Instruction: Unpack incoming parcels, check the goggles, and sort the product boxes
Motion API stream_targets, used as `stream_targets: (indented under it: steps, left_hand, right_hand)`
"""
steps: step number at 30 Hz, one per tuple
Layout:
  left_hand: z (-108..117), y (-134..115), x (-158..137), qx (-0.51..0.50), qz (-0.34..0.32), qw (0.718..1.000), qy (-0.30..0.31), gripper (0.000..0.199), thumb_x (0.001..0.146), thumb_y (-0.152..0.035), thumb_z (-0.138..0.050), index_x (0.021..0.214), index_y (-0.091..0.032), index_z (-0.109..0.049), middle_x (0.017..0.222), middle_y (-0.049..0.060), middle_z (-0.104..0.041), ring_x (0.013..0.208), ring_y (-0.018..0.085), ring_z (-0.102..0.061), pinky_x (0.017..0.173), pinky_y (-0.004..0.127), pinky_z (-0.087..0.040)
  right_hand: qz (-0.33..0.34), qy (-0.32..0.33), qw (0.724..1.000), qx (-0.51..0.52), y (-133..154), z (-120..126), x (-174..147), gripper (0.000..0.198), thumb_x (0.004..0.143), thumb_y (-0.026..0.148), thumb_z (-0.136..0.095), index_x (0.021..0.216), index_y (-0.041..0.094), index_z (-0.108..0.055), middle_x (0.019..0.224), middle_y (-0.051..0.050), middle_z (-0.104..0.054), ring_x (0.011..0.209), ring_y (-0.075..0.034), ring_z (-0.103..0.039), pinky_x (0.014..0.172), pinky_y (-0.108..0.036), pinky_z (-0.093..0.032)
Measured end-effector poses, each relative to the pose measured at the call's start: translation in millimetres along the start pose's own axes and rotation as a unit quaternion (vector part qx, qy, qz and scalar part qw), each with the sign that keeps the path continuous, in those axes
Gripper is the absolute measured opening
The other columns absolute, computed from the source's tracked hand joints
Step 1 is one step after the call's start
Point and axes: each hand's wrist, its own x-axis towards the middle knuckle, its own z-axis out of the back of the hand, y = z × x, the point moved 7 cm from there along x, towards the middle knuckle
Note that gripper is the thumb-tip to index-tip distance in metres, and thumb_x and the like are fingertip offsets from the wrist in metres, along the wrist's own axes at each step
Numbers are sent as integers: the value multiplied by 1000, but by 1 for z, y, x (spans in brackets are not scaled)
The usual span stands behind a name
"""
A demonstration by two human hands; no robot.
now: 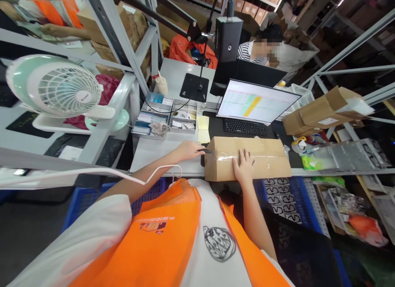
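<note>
A long brown cardboard box lies at the front edge of the desk, with shiny clear tape along its top. My right hand rests on top of the box, fingers spread and flat. At the box's left end, my left hand is closed around a thin, dark pointed tool, perhaps scissors; its exact kind is too small to tell. The tool's tip points right and reaches the upper left edge of the box. Whether it touches the cardboard I cannot tell.
Behind the box stand a keyboard and a lit monitor. Sorting trays and yellow notes lie left. An open carton and a tape roll are right. A fan and white cable are nearby; a person sits opposite.
</note>
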Motion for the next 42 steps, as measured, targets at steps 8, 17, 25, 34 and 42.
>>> stream_targets:
  steps: [8, 17, 25, 34, 42]
  left_hand:
    - [17, 30, 15, -84, 80, 992, -55, 43, 96, -49, -52, 117, -22, -78, 109, 12, -77, 100, 31, -70, 83, 35, -49]
    - [-15, 31, -24, -383, 159, 896, -157, 71, 97, -71, -32, 105, -13, -73, 85, 10, -68, 77, 22, -65, 74, 34, -52]
    - [4, -95, -12, -523, -11, 832, -184, 59, 99, -67, -50, 97, -15, -77, 91, 10, -67, 88, 23, -65, 82, 34, -50]
    - [28, -137, 8, -480, -15, 805, -350, 48, 101, -60, -51, 92, -21, -78, 75, 8, -64, 79, 24, -60, 80, 41, -48]
    - [-4, -66, 27, -410, 93, 824, -378, 68, 97, -61, -53, 150, -19, -48, 154, 20, -43, 150, 36, -33, 126, 54, -23]
  right_hand:
    - [-12, 3, 1000, 3, -1, -2, -2, 63, 105, 50, -34, 158, 19, -45, 169, -11, -30, 158, -33, -22, 125, -65, -16]
    - [7, -29, 977, 211, -22, 6, 4, 62, 96, 58, -43, 134, 15, -66, 156, -19, -50, 152, -38, -34, 122, -72, -18]
    - [107, 42, 945, 307, 67, 32, -47, 65, 93, 44, -64, 151, 17, -49, 147, -18, -59, 137, -31, -57, 115, -52, -47]
    - [34, 45, 908, 415, 81, 28, -58, 65, 96, 49, -58, 150, 15, -46, 133, -20, -66, 124, -30, -66, 99, -44, -58]
    - [-166, -134, 961, 176, -58, 66, -30, 65, 86, 64, -55, 108, 6, -75, 87, -17, -74, 78, -31, -69, 73, -39, -55]
